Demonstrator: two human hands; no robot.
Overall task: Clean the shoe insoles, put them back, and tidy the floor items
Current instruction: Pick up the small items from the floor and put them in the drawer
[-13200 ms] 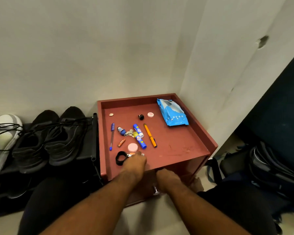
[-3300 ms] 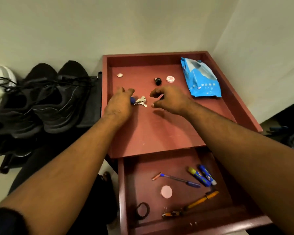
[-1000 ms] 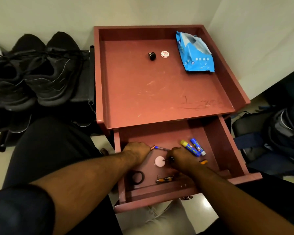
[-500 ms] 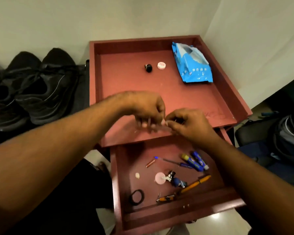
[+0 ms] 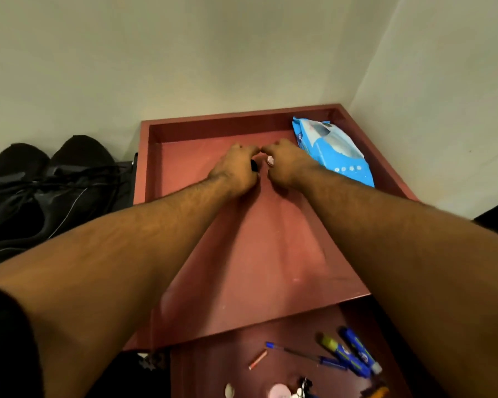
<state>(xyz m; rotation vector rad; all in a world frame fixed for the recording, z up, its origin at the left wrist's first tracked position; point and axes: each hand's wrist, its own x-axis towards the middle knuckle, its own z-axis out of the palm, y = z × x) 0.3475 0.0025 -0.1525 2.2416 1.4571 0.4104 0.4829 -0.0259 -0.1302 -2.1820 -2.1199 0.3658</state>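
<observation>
Both my hands reach to the back of the red cabinet top (image 5: 256, 254). My left hand (image 5: 236, 168) curls its fingers round a small black knob-like object (image 5: 254, 165). My right hand (image 5: 283, 165) pinches a small white round cap (image 5: 270, 160). The two hands almost touch. Below, the open drawer (image 5: 213, 363) holds a blue pen (image 5: 299, 354), two glue sticks (image 5: 351, 354), an orange stub (image 5: 258, 363), a pink disc (image 5: 279, 391) and keys (image 5: 302, 387).
A blue wet-wipes pack (image 5: 332, 152) lies at the back right of the cabinet top, right beside my right hand. Black shoes (image 5: 41, 182) sit on a rack to the left. Walls close in behind and to the right.
Both hands moved from the cabinet's front edge to its back and took hold of the black object and the white cap. The view tilted upward.
</observation>
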